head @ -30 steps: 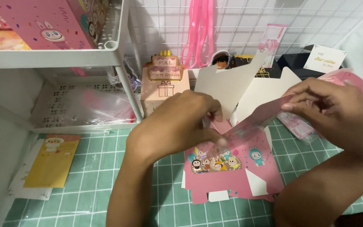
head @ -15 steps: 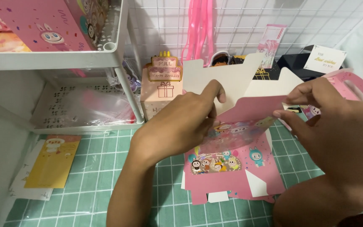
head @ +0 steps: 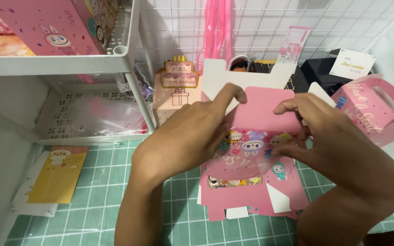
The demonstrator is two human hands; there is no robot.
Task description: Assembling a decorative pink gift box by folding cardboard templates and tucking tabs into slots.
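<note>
A flat, unfolded pink cardboard gift box (head: pixel 258 114) with cartoon figures and a clear window is held up above the green cutting mat (head: pixel 96 182). My left hand (head: pixel 188 136) grips its left side, index finger stretched along the top flap. My right hand (head: pixel 338 146) pinches its right side, thumb and fingers on the flap. Under it, more flat pink box blanks (head: pixel 251 200) lie stacked on the mat.
A white shelf rack (head: pixel 69 66) stands at the left with pink boxes on top and plastic bags below. A small cake-topped box (head: pixel 176 89) stands behind, an assembled pink handled box (head: pixel 377 109) at the right. Yellow cards (head: pixel 58 175) lie at the left. Wire grid wall behind.
The pink box blank was lifted from the stack and its top flap raised upright; both hands moved up and closer together on it.
</note>
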